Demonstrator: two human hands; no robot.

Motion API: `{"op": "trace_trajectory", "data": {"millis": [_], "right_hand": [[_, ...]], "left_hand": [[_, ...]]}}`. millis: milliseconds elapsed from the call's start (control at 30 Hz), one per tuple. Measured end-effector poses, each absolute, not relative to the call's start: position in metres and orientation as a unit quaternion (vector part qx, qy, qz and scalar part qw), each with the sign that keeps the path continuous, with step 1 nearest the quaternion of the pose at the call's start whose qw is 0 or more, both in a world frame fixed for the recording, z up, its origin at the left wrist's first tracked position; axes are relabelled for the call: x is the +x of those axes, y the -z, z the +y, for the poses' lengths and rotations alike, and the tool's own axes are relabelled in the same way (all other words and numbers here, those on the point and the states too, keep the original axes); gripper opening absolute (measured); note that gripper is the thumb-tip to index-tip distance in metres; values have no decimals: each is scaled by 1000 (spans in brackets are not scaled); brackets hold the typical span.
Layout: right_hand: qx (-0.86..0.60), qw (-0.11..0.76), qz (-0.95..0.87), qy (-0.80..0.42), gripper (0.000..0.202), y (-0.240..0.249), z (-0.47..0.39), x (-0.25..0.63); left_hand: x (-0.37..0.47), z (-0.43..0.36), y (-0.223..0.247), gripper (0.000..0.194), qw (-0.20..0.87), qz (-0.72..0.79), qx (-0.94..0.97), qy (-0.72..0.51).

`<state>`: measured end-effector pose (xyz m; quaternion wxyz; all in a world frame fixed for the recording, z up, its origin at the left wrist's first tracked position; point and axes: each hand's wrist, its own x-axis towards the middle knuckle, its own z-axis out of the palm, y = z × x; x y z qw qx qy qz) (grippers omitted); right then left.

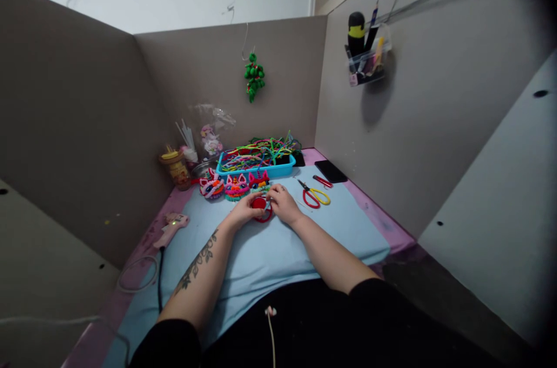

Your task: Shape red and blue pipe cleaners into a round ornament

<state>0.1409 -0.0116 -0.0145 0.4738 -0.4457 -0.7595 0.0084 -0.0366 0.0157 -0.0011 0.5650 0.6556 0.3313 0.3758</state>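
Note:
Both hands meet over the light blue cloth at the middle of the table. My left hand point(244, 211) is closed on the left side of a red round craft piece point(259, 204), which looks fuzzy like pipe cleaner and has a red loop below it. My right hand point(282, 204) pinches at the right edge of this piece, where a small pale bit shows between the fingers. The fingertips partly hide the piece. Just beyond stand three colourful pipe-cleaner unicorn heads: a pink one point(212, 187), another with orange point(237, 187) and a red-eared one point(260, 180).
A blue tray point(278, 170) of pipe cleaners stands behind. Scissors point(316, 197), a red cutter point(322, 181) and a black phone point(331, 171) lie right. A pink glue gun point(173, 227) with its cord lies left, near a cup point(177, 169). Grey partitions point(278, 78) enclose the table.

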Motion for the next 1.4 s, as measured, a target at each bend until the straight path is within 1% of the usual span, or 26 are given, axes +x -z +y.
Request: {"op": "trace_trajectory", "data": {"millis": [167, 333, 433, 533, 667, 733, 967, 1067, 1167, 1400], "right_hand": [[-431, 507, -746, 6, 24, 14, -11, 142], [-390, 553, -736, -11, 21, 14, -12, 141], [-378, 582, -719, -42, 19, 14, -13, 139], [-407, 596, -685, -106, 16, 15, -13, 138], [-456, 584, -642, -198, 15, 15, -11, 137], [-469, 573, -636, -217, 14, 15, -11, 137], [-475, 554, -665, -162, 15, 16, -11, 139], [-490, 536, -675, -132, 11, 16, -11, 140], [-505, 514, -679, -138, 6, 19, -9, 139], [-496, 468, -714, -157, 18, 27, -2, 136]], "left_hand": [[-35, 17, -2, 71, 533, 380, 636, -410], [-33, 18, -4, 73, 522, 379, 620, -447], [-33, 16, -6, 74, 530, 371, 616, -449], [-33, 13, -9, 75, 540, 362, 613, -450], [-35, 12, -11, 77, 541, 355, 616, -449], [-36, 13, -10, 77, 538, 347, 630, -440], [-36, 16, -6, 76, 548, 327, 645, -420], [-37, 16, -7, 76, 556, 325, 636, -424], [-37, 15, -9, 77, 563, 325, 630, -425], [-36, 10, -12, 79, 598, 310, 617, -408]]}}
